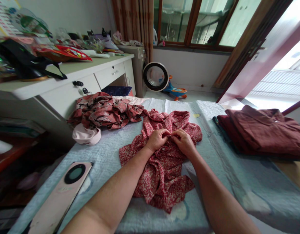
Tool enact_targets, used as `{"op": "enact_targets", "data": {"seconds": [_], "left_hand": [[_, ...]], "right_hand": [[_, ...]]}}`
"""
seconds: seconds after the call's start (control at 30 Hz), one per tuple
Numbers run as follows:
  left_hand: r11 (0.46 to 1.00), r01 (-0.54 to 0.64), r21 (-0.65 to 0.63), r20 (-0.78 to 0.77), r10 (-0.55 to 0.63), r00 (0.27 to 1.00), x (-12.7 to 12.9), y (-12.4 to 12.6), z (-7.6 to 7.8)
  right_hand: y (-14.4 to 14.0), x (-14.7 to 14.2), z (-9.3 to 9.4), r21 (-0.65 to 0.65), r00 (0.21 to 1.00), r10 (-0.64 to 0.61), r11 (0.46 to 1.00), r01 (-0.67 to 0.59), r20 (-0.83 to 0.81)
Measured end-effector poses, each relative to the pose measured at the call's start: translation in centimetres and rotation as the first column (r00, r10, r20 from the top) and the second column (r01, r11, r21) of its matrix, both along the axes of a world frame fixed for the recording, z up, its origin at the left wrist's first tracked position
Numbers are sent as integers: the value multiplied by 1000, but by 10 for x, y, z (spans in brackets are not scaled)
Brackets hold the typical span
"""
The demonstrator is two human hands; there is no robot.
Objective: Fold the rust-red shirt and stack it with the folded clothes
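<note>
View from a head camera, looking down at a bed (111, 152) covered with a pale blue quilt. A red floral shirt (162, 169) lies spread and crumpled in the middle of the bed. Both hands meet at its upper middle, fingertips touching. The left hand (157, 139) is closed, pinching a fold of the cloth. The right hand (184, 141) is also closed, pinching the cloth just beside it. They seem to be working on a button or the placket, though the button itself is too small to see.

To do this well, the cloth probably should be held taut between the two pinches, both edges lined up, and the shirt smoothed flat first, since its lower half is bunched.

Left of the shirt lies a rumpled patterned garment (105, 110) with a pink cap (86, 135) touching it. Folded maroon clothes (264, 131) sit well apart on the right. A phone (64, 191) lies near the left forearm. A cluttered counter (74, 70) stands behind.
</note>
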State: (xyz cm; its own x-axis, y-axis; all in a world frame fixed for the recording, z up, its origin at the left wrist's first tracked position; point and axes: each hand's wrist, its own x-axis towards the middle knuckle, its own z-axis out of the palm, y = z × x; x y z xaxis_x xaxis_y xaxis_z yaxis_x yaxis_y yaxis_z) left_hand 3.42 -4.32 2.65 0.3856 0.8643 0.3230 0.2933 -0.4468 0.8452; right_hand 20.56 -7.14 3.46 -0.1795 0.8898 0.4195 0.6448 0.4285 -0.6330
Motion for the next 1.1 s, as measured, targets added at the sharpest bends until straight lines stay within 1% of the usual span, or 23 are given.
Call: {"op": "enact_targets", "data": {"seconds": [0.07,0.17,0.23,0.37,0.47,0.53,0.6,0.7,0.83,0.97,1.1], "left_hand": [[1000,-1,-28,15,1,1000,0,0,1],[997,0,-79,56,5,998,-1,0,3],[994,0,-105,80,9,997,-1,0,3],[993,-14,-121,113,28,993,-2,2,1],[989,-21,-147,138,42,990,-2,4,-2],[987,-26,-160,152,51,987,-1,5,-3],[986,-29,-162,163,56,985,-1,5,-4],[986,-23,-165,179,53,983,-1,6,-4],[988,-16,-154,188,46,981,-1,6,-5],[994,-12,-112,163,30,986,-2,6,-4],[998,-34,-45,94,38,995,-2,3,0]], "right_hand": [[0,-1,0,27,999,-45,999,44,11],[0,-2,0,123,989,-141,983,134,43],[-2,-3,2,172,981,-173,973,156,91],[-6,-8,4,179,974,-153,976,122,169],[-9,-11,4,202,967,-208,963,176,148],[-11,-12,3,195,962,-242,957,215,127],[-11,-13,2,161,966,-235,963,216,107],[-11,-14,1,114,983,-161,982,151,88],[-11,-16,1,98,994,-86,992,80,62],[-10,-16,-1,99,994,-102,990,98,41],[-9,-16,-2,86,991,-126,989,123,33]]}}
